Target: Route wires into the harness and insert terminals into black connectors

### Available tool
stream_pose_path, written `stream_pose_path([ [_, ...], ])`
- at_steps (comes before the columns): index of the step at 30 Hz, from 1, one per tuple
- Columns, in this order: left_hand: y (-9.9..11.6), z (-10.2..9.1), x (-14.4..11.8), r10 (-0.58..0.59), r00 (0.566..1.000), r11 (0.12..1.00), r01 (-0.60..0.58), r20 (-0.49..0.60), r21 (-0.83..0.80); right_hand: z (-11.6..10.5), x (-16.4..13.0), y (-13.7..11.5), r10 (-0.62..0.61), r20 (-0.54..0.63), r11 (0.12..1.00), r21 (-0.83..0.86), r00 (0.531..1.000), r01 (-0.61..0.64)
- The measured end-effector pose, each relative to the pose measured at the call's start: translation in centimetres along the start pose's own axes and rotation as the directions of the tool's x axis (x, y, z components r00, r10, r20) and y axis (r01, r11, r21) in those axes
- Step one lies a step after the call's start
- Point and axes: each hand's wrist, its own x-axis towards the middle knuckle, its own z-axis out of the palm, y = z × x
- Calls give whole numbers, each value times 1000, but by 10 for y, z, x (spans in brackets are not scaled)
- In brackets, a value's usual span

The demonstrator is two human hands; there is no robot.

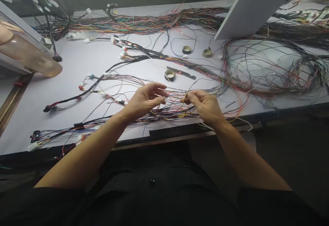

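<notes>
Both hands are hovering above the tabletop [77, 65]: left hand [145, 100] and right hand [205, 105] are each pinching thin wires [174, 94] stretching between them.

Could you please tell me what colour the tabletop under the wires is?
The tabletop is plain white, seen best in the head view.

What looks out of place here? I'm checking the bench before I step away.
Little stands out. Loose wires spill over the table's front edge beside the right hand, which pinches a strand, as does the left hand. Three tape rolls lie scattered among the harness.
</notes>
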Motion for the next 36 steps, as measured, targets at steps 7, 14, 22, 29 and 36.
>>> stream_pose_path([
  [7, -8, -2, -33, 226, 972, 748, -127, -71, 651, -1, -5, -2, -7, -54, 1000, 21, 999, 8],
  [14, -26, 16, -33, 114, 982, 503, -186, 149, 844, -2, -11, 2, -4, -60, 996, 91, 998, 10],
  [22, -34, 12, -36, 210, 961, 410, -251, 177, 877, -16, -23, 14, -21, -8, 992, -126, 1000, 20],
  [29, -42, 12, -47, 221, 969, 533, -212, 107, 819, -21, -31, 21, -49, 19, 963, -263, 999, 52],
  [36, -24, -4, -34, 17, 986, 772, -118, 165, 624, -21, -26, 13, -152, 38, 894, -421, 988, 153],
])
